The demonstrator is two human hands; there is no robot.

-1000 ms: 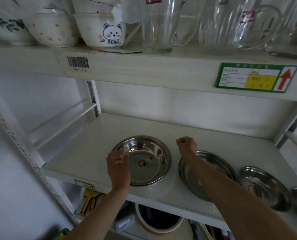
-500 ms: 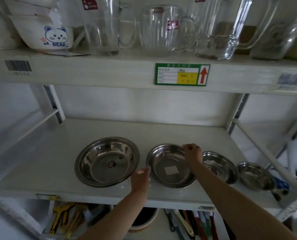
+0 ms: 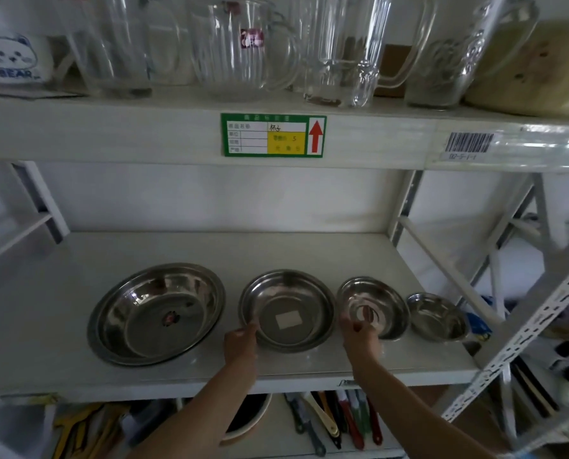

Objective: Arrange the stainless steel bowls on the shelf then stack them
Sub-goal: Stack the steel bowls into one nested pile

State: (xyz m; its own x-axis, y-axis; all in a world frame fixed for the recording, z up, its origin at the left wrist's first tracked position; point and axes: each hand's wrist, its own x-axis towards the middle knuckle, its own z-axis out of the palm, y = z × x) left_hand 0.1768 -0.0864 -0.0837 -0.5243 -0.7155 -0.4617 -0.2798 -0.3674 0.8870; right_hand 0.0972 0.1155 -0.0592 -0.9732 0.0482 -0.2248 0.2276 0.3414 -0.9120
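Several stainless steel bowls stand in a row on the white shelf (image 3: 61, 313), from big on the left to small on the right. The largest bowl (image 3: 157, 313) is leftmost. The second bowl (image 3: 288, 309), with a white sticker inside, has my left hand (image 3: 241, 342) gripping its front left rim. My right hand (image 3: 359, 336) holds the front left rim of the third bowl (image 3: 376, 306), right beside the second bowl's right edge. The smallest bowl (image 3: 437, 316) stands alone at the right.
Glass jugs (image 3: 236, 51) and a bear-print bowl (image 3: 8, 61) stand on the shelf above, which carries a green label (image 3: 273, 135). Utensils (image 3: 336, 422) and a dark pot (image 3: 246, 419) lie on the shelf below. A slanted metal upright (image 3: 525, 332) is at the right.
The view swung right, so all the bowls show. My left hand moved from near the largest bowl to the second bowl's rim. My right hand came from that bowl's back rim to the third bowl.
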